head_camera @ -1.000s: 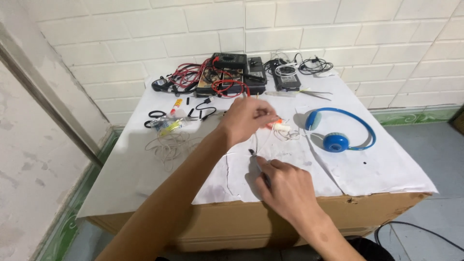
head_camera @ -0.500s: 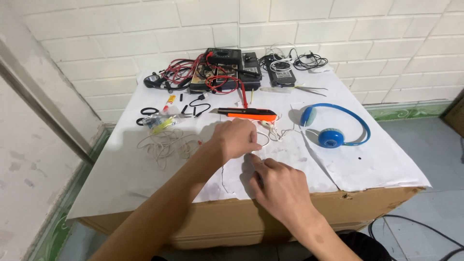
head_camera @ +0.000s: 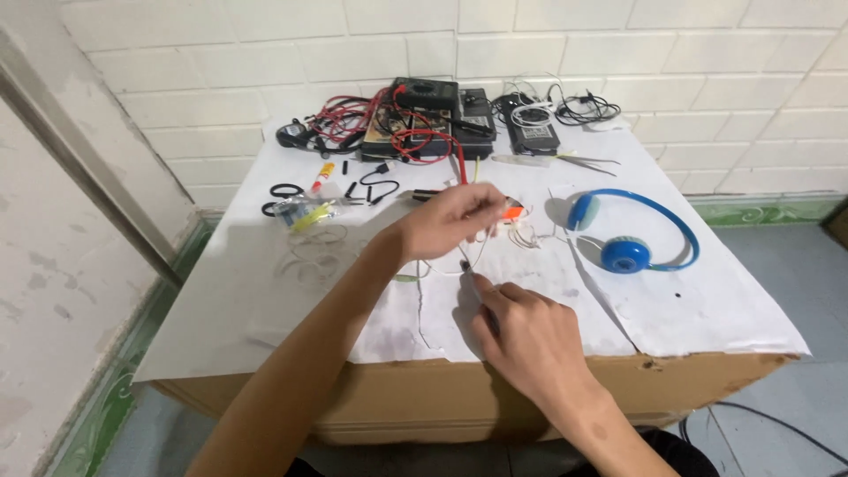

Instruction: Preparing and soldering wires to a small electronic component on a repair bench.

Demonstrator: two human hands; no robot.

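White paper covers the counter [head_camera: 707, 309], and over its middle the left hand [head_camera: 450, 221] is closed in a pinch on a thin white wire [head_camera: 481, 256] that loops down toward the right hand [head_camera: 530, 340]. That right hand rests on the paper near the front edge, its fingers gripping a slim dark tool [head_camera: 468, 272] whose tip meets the wire just below the left hand. Blue headphones [head_camera: 632, 234] lie to the right, a tangle of red leads [head_camera: 415, 132] by the wall.
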